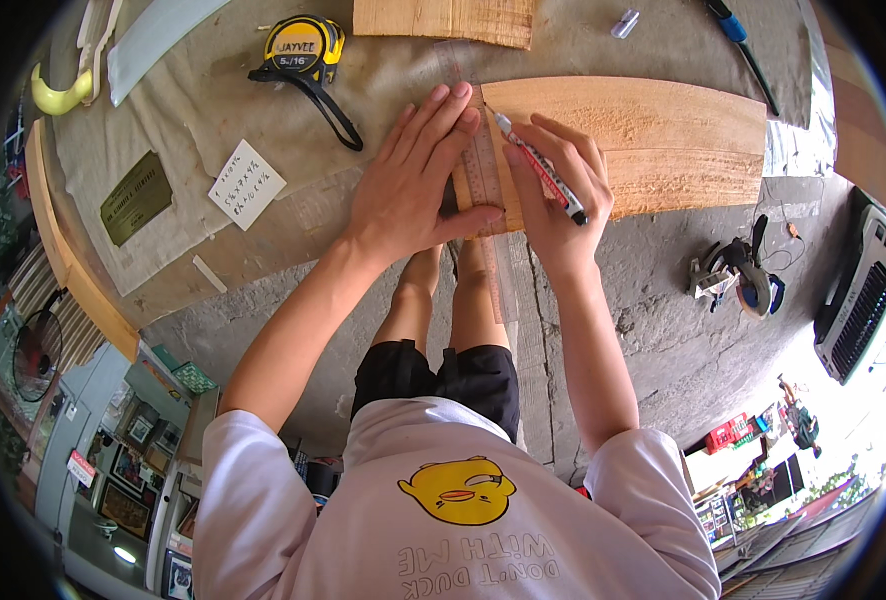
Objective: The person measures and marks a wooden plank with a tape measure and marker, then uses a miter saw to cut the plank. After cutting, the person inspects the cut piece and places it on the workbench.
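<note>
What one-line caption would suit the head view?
Left hand spread over a clear ruler laid across a wooden board, right hand holding a marker beside it.

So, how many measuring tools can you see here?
2: the clear ruler, partly under the left hand and laid across the wooden board, and the yellow-and-black tape measure farther up, to the left. Others may be hidden.

Both forearms [308,315] reach forward, left hand [418,170] palm-down with thumb [470,222] spread, right hand [563,230] curled in a writing grip.
</note>
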`<action>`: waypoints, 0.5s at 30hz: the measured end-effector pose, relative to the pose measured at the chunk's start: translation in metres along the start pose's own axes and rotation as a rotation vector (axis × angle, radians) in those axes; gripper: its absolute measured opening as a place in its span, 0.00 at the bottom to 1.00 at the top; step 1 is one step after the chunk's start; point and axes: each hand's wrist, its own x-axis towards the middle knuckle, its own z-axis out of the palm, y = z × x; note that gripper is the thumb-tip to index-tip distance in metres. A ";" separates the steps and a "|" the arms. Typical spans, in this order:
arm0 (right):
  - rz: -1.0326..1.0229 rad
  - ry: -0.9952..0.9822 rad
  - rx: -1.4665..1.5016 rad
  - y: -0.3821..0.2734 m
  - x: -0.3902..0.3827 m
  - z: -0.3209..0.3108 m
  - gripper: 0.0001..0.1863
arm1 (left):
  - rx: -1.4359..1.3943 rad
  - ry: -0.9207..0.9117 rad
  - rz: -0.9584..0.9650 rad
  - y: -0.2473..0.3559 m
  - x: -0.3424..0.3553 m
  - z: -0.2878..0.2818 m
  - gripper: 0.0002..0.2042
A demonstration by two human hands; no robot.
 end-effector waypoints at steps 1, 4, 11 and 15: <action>-0.004 -0.016 -0.021 -0.003 -0.003 -0.004 0.12 | 0.001 0.002 0.003 0.000 0.000 0.000 0.46; 0.006 -0.059 -0.039 -0.007 -0.017 -0.013 0.13 | -0.015 0.020 0.013 -0.001 -0.001 0.002 0.46; 0.035 -0.181 -0.078 -0.013 -0.047 -0.036 0.15 | 0.011 0.031 0.041 -0.001 0.000 0.001 0.44; 0.068 -0.206 -0.090 -0.020 -0.061 -0.045 0.16 | 0.013 0.025 0.043 -0.002 0.000 0.001 0.45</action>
